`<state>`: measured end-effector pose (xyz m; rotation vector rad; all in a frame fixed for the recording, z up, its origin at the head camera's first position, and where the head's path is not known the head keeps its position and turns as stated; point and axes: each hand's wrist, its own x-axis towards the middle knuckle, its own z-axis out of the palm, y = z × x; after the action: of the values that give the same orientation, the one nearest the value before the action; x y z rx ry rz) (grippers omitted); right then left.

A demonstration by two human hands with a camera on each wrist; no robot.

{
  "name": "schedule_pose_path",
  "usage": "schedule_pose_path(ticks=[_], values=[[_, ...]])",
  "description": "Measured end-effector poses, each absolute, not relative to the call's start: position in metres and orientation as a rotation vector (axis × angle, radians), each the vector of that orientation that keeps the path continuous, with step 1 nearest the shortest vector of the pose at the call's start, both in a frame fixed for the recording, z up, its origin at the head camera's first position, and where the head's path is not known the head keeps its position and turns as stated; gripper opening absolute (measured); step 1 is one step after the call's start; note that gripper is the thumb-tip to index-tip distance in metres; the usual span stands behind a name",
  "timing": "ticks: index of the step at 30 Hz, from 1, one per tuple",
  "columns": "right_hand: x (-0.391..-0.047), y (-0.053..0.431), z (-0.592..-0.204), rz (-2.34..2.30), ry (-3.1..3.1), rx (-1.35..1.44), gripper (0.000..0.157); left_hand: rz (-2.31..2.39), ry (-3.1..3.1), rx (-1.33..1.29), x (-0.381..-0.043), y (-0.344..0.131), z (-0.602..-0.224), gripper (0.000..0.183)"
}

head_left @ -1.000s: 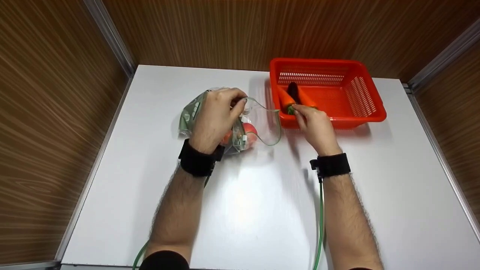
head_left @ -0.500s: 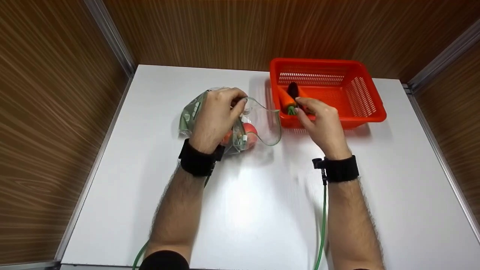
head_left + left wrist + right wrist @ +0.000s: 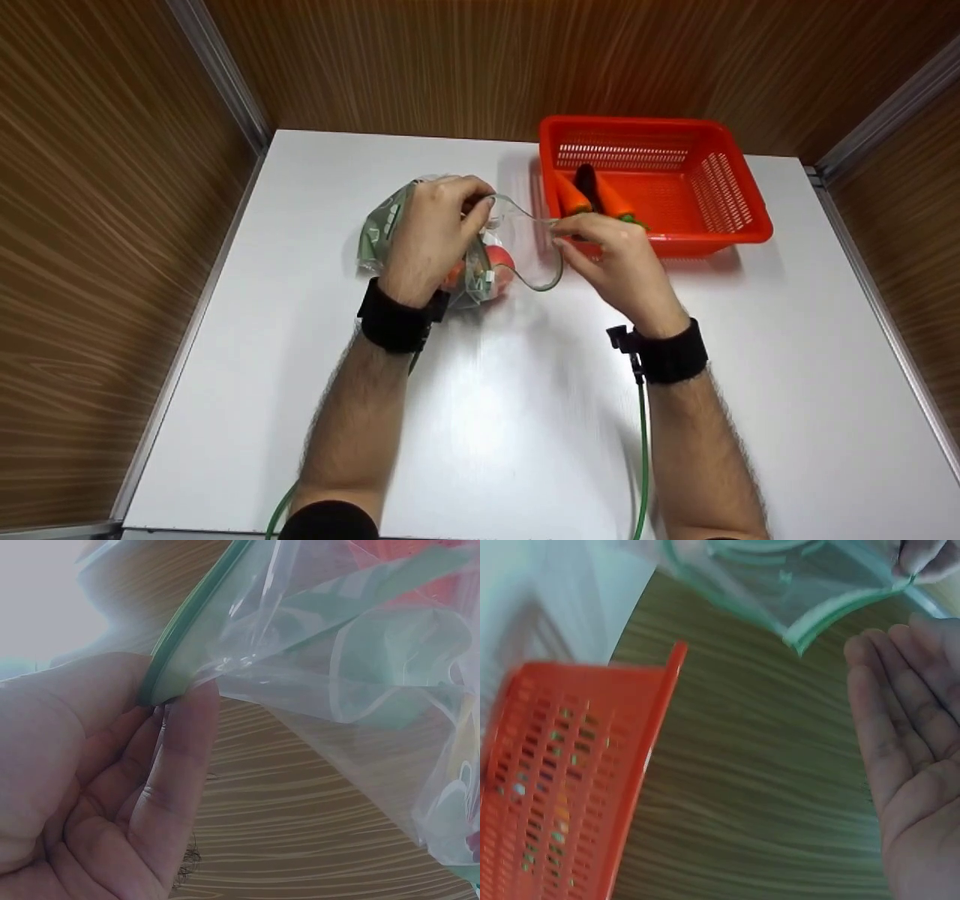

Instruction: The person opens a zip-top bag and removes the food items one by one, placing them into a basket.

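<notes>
My left hand [image 3: 436,236] pinches the green-edged rim of a clear zip bag [image 3: 379,234] with green printed panels. Thumb and fingertips meet on that green strip [image 3: 178,637] in the left wrist view. Inside the bag show a round pinkish-red piece [image 3: 500,259] and something orange [image 3: 452,276], partly covered by the hand. My right hand [image 3: 626,251] is at the bag's free rim, left of the basket's front wall, with thumb and fingers apart. From the right wrist, its extended fingers [image 3: 881,720] lie just below the bag's corner [image 3: 801,641], holding nothing.
A red perforated basket [image 3: 712,240] stands at the back right. At its left end lie two carrots [image 3: 613,196] with a dark elongated piece [image 3: 586,180] between them. Brown wood-grain walls [image 3: 450,67] enclose the white table [image 3: 480,420]. Green cables [image 3: 643,450] trail from the wristbands.
My right hand has left the carrots in the basket and moved left to the bag's rim, its fingers spreading. The left hand and bag have stayed put.
</notes>
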<state>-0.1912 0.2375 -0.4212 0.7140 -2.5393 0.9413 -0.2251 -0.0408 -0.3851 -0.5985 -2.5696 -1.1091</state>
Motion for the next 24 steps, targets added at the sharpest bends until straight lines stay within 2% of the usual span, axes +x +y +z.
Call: schedule_pose_path(ticks=[10,24], values=[[-0.202,0.216,-0.441,0.938,-2.631,0.806,0.025,-1.103,-2.561,-0.611,-0.226,-0.042,-0.387,0.016],[-0.227,0.189,-0.458,0.746,-2.959,0.846,0.053,-1.121,-2.571,-0.619,-0.228,-0.042,-0.386,0.016]])
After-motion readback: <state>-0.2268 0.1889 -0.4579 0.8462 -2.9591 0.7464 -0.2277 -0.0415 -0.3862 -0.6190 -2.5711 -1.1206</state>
